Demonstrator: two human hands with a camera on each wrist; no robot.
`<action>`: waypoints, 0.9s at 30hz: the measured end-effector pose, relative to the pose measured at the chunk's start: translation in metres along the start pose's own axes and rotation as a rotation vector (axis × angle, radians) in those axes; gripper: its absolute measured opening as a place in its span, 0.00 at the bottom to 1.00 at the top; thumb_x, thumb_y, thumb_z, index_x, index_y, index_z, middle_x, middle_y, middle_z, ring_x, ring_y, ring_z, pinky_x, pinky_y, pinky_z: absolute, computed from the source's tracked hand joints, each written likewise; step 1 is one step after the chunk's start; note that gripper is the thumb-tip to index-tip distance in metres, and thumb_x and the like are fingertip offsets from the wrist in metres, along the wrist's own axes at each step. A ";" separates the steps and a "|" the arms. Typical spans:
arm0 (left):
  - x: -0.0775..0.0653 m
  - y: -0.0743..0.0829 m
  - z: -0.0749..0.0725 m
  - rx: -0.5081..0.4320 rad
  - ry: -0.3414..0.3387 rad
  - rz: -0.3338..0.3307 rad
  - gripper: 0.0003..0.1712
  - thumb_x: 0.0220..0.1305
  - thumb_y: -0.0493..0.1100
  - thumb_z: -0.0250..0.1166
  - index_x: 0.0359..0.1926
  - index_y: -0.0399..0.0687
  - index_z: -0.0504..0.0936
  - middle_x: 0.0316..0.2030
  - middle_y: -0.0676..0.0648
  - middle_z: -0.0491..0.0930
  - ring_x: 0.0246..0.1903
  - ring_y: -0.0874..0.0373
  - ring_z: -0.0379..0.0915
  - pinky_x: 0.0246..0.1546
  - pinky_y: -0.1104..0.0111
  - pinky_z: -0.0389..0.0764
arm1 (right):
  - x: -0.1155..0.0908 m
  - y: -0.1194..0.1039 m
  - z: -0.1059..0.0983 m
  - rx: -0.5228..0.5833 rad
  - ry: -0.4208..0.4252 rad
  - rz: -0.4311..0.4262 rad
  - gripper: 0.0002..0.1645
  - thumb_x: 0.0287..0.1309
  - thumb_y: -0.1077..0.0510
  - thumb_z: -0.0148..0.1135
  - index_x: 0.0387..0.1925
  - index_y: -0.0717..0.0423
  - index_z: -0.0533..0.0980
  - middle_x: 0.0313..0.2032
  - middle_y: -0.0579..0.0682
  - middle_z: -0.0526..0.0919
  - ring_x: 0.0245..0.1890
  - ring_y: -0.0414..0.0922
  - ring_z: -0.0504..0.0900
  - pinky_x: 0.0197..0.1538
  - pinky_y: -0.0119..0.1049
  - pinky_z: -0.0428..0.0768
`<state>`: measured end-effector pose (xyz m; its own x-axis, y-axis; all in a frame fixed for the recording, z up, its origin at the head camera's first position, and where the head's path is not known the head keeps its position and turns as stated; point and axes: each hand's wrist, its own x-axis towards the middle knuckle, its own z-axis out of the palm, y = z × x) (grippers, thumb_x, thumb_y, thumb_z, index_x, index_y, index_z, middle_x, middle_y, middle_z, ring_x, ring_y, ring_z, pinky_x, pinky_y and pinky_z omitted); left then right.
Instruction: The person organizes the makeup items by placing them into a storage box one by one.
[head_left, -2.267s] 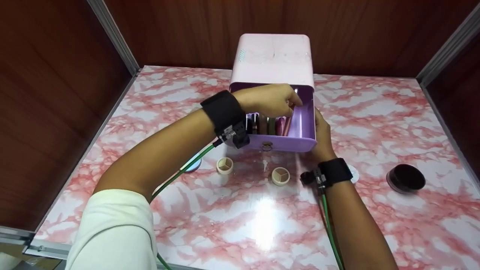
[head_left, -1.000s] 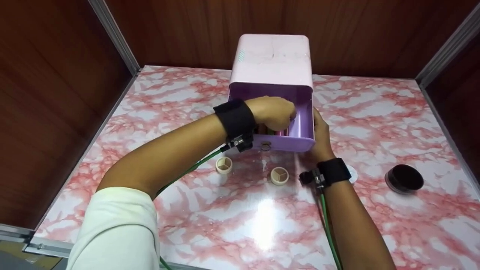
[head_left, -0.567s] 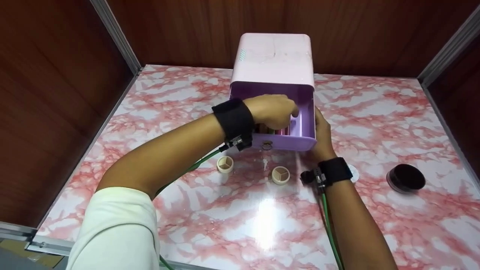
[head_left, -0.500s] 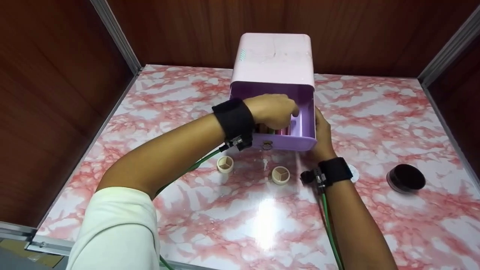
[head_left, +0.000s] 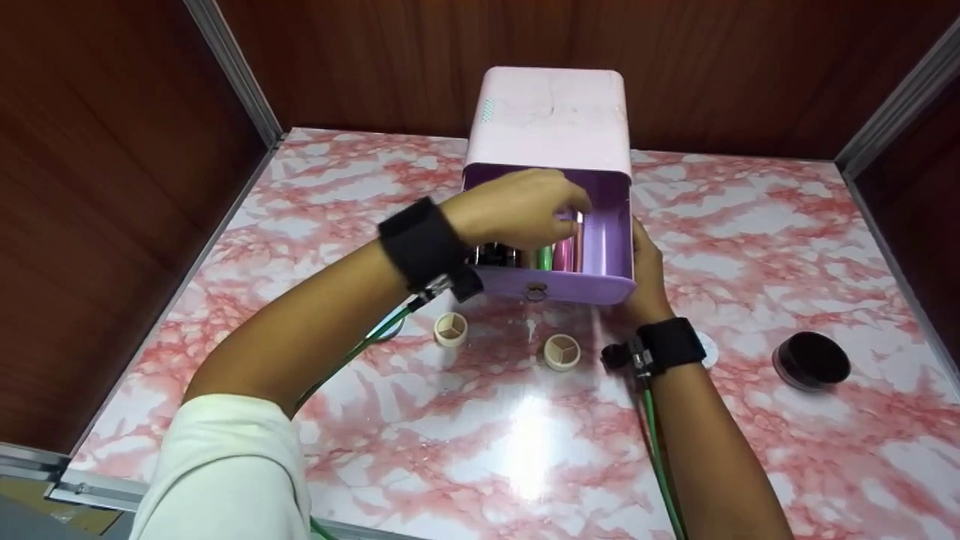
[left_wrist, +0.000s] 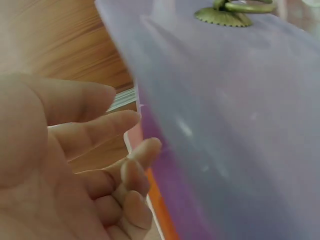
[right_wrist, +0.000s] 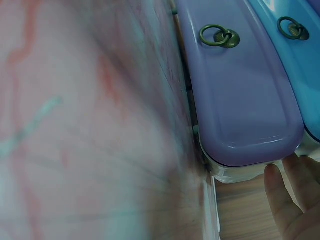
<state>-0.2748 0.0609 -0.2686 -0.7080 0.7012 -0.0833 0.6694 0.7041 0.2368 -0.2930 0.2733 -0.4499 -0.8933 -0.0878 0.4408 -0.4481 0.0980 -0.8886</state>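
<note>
Drawer edges, head view: the upper drawer (head_left: 555, 287) juts out of the pink cabinet (head_left: 551, 112); a gap separates the upright tubes (head_left: 546, 257) inside from its right wall.
Table room: one cream pot (head_left: 451, 329) and a second cream pot (head_left: 562, 352) sit in front of the drawer, well apart from the black-lidded jar (head_left: 811, 360) at the right.
Left hand: the left hand (head_left: 525, 206) arches over the tubes, wrist bent, thumb and forefinger apart; whether it touches a tube, one cannot tell.
Right hand: the right hand (head_left: 646, 259) stands against the cabinet's right side.
Rim, left wrist view: the drawer front with its brass ring (left_wrist: 250, 7) fills the right; beyond the rim, the fingers are loosely bent, gripping nothing visible.
Cabinet side, right wrist view: straight fingers meet it beside the lower purple drawer (right_wrist: 240, 80) and blue drawer (right_wrist: 297, 65).
</note>
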 end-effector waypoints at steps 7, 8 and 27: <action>-0.043 -0.017 0.001 -0.312 0.297 0.062 0.16 0.69 0.46 0.61 0.54 0.48 0.82 0.42 0.53 0.82 0.41 0.63 0.75 0.46 0.68 0.74 | -0.001 0.003 0.002 0.073 -0.016 0.006 0.41 0.47 0.67 0.73 0.64 0.47 0.71 0.49 0.58 0.80 0.44 0.56 0.80 0.49 0.44 0.80; -0.049 -0.020 0.002 -0.358 0.330 0.078 0.16 0.69 0.46 0.61 0.54 0.48 0.82 0.41 0.54 0.82 0.40 0.63 0.75 0.45 0.68 0.75 | -0.001 0.003 0.003 0.071 -0.018 0.002 0.41 0.47 0.67 0.74 0.64 0.48 0.70 0.49 0.58 0.80 0.44 0.56 0.80 0.49 0.44 0.79; -0.118 -0.063 0.076 -0.840 0.635 0.078 0.12 0.62 0.39 0.68 0.43 0.36 0.81 0.33 0.47 0.80 0.32 0.53 0.74 0.34 0.64 0.77 | 0.000 0.002 -0.003 -0.043 -0.013 -0.060 0.43 0.43 0.68 0.73 0.64 0.47 0.71 0.51 0.53 0.81 0.46 0.52 0.80 0.52 0.42 0.78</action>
<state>-0.2162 -0.0581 -0.3475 -0.8202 0.3827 0.4252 0.5192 0.1859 0.8342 -0.2938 0.2763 -0.4511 -0.8645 -0.1077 0.4910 -0.5020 0.1342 -0.8544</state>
